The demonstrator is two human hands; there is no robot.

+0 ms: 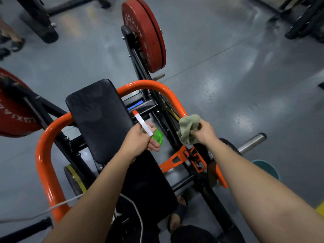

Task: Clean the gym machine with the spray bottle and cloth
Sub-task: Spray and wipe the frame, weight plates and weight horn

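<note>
My left hand (140, 140) grips a spray bottle (157, 136) with a green body and a white head tipped with an orange nozzle, pointing up and left toward the black chest pad (98, 118) of the gym machine. My right hand (204, 131) holds a bunched pale green cloth (188, 128) just beside the orange curved bar (157, 86) on the machine's right side. A black seat pad (149, 186) lies below my left forearm.
Red weight plates hang on the machine at the top centre (145, 34) and at the left edge (14, 109). A steel plate peg (252, 142) sticks out at right, with a teal bucket (268, 168) below it. A white cable (43, 212) crosses low left. Someone's sandalled feet (12, 44) stand top left.
</note>
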